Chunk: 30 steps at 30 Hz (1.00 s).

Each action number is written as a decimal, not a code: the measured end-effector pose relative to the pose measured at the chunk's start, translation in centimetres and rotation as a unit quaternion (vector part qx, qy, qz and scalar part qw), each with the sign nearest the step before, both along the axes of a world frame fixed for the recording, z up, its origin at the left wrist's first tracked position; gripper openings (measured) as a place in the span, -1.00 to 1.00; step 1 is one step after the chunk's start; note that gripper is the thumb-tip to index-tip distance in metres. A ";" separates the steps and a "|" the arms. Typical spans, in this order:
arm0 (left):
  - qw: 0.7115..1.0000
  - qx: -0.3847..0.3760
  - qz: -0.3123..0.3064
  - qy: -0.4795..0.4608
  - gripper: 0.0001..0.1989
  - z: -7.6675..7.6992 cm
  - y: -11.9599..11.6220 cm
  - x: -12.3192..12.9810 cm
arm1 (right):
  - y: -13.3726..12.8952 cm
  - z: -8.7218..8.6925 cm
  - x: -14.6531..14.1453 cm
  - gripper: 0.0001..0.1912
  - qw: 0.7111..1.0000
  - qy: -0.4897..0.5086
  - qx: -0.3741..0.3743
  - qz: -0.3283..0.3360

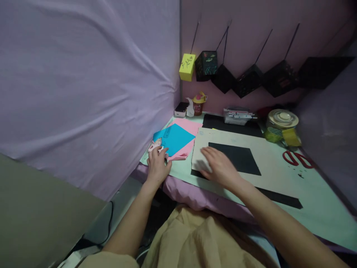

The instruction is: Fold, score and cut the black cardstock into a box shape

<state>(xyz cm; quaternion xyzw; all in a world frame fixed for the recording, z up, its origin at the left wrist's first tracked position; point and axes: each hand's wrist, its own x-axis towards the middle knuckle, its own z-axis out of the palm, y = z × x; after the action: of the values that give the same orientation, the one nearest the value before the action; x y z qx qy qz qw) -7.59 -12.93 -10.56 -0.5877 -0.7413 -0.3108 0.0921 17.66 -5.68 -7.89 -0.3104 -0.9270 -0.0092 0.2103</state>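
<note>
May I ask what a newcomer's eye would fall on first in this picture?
Probably the bright blue paper at the left of the table, lying over pink paper near the left hand. Next, perhaps, the row of dark boxes hanging before the back wall, with a yellow box at its left end. The red scissor handles also stand out at the table's right.

A small craft corner, probably in a home, is shown, though the kind of room cannot be told. The left side is screened by a draped lilac cloth (111, 74), and a pinkish wall (251, 18) is seen behind. Along it, decorated boxes (206, 66) are hung in a row (the leftmost is yellow, the others dark). On the pale green tabletop (323, 201), a blue sheet (178, 137), pink paper (191, 126), red-handled scissors (297, 159) and a pen-filled container (237, 119) are laid out.
</note>
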 end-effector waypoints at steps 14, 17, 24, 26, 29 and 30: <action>0.998 0.058 -0.014 0.011 -0.79 -3.2 1.9 -2.8 | 5.5 -1.6 -13.1 -0.75 0.974 -0.219 0.013 0.063; 0.994 0.108 -0.010 -0.031 -0.81 -3.0 1.7 -2.7 | 6.2 -1.4 -13.1 -0.77 0.972 -0.228 0.012 0.049; 0.976 0.186 -0.007 -0.114 -0.82 -2.9 1.1 -2.6 | 9.6 3.8 -14.3 -0.75 0.974 -0.225 0.011 0.034; 0.970 0.206 -0.007 -0.130 -0.82 -2.9 1.1 -2.4 | 11.0 6.0 -14.6 -0.76 0.978 -0.209 0.008 0.012; 0.964 0.225 -0.009 -0.143 -0.82 -3.0 1.2 -2.3 | 13.0 8.8 -14.7 -0.75 0.985 -0.167 0.004 -0.038; 0.962 0.231 -0.012 -0.147 -0.82 -3.1 1.2 -2.3 | 13.7 9.5 -14.7 -0.76 0.987 -0.150 0.001 -0.055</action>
<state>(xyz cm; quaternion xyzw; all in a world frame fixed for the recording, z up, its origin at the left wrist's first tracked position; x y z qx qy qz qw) -9.87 -11.68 -13.67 -0.5069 -0.6478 -0.5576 0.1116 2.97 7.98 1.64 -0.3557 -0.9296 -0.0677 0.0685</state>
